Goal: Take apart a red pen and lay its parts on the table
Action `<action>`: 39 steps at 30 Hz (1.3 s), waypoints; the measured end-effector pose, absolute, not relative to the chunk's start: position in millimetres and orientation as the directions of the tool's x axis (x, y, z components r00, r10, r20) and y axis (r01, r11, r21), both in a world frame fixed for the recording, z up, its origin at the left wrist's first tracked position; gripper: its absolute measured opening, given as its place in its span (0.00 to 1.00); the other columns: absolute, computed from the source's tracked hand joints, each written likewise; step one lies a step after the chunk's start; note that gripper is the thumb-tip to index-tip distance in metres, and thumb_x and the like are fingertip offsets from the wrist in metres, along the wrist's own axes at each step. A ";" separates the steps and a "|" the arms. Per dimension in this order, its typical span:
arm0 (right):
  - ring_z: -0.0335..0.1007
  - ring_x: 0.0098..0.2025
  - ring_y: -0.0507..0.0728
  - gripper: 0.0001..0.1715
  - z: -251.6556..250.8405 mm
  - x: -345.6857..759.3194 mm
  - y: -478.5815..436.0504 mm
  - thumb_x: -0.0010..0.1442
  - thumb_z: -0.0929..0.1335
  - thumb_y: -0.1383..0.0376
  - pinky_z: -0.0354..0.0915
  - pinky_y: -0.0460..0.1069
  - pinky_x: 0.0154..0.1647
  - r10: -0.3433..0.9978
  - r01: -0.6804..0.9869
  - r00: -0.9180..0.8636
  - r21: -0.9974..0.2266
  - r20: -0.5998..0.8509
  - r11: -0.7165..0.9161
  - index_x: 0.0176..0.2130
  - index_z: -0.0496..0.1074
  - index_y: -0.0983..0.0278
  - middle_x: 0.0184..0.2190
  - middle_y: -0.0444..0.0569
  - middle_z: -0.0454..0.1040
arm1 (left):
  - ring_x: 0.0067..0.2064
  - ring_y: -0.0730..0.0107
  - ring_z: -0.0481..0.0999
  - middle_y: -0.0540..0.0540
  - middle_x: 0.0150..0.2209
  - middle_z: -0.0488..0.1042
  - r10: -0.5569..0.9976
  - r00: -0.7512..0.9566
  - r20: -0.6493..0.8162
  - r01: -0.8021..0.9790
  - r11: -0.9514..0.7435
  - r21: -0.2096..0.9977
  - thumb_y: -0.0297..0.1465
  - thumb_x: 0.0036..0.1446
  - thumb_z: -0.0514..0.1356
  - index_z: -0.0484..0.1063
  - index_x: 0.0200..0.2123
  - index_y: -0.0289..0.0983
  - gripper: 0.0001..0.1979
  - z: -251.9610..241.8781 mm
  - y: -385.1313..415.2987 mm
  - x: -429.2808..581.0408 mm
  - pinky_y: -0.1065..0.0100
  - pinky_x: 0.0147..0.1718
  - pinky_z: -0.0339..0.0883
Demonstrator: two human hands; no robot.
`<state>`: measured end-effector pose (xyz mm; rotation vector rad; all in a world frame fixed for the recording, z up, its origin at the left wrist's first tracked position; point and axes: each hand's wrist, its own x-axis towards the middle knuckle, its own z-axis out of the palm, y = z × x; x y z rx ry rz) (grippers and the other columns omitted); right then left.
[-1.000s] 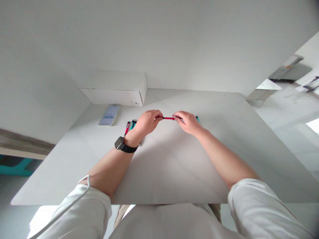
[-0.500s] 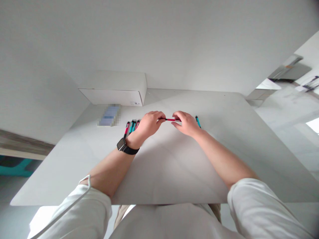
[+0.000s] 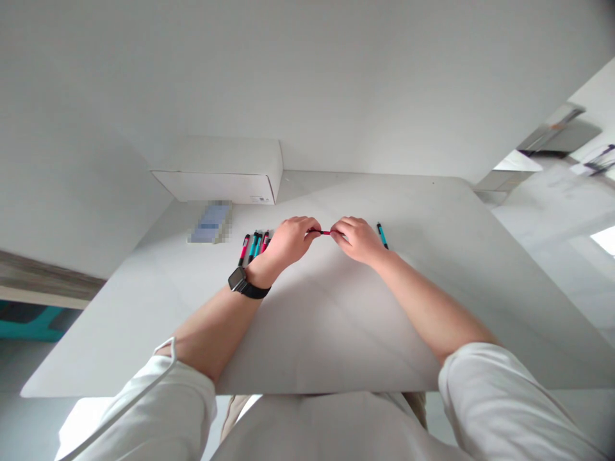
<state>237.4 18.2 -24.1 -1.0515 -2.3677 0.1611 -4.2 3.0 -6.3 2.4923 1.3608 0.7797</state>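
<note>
A white table (image 3: 312, 333) stretched beneath both hands, its far edge meeting a pale wall. Beyond the left hand, at the table's far side, a white box (image 3: 225, 171) stood against the wall, and just in front of it, to the left of the hands, lay a small blurred card (image 3: 211, 223). The person's forearms reached forward from rolled white sleeves (image 3: 500, 397), a dark watch (image 3: 239, 280) strapped on the left wrist. The left hand (image 3: 287, 242) and the right hand (image 3: 356, 238) met close together above the table's middle, each pinching one end of a slim red pen (image 3: 325, 232) held level between them; only a short stretch of the pen showed between the fingertips. Just left of the left hand, a small cluster of red and teal pens (image 3: 254, 246) lay side by side on the table. Just right of the right hand, a single teal pen (image 3: 382, 235) lay apart on the surface.
</note>
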 end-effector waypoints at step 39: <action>0.72 0.44 0.62 0.05 -26.3 240.2 21.2 0.69 0.70 0.61 0.61 0.56 0.52 0.693 0.643 -0.578 -0.282 0.432 0.712 0.41 0.77 0.59 0.39 0.51 0.79 | 0.45 0.56 0.77 0.43 0.41 0.81 0.818 0.478 0.321 0.703 -0.575 0.418 0.31 0.67 0.61 0.79 0.43 0.42 0.06 -2.6 1.9 -4.8 0.58 0.48 0.67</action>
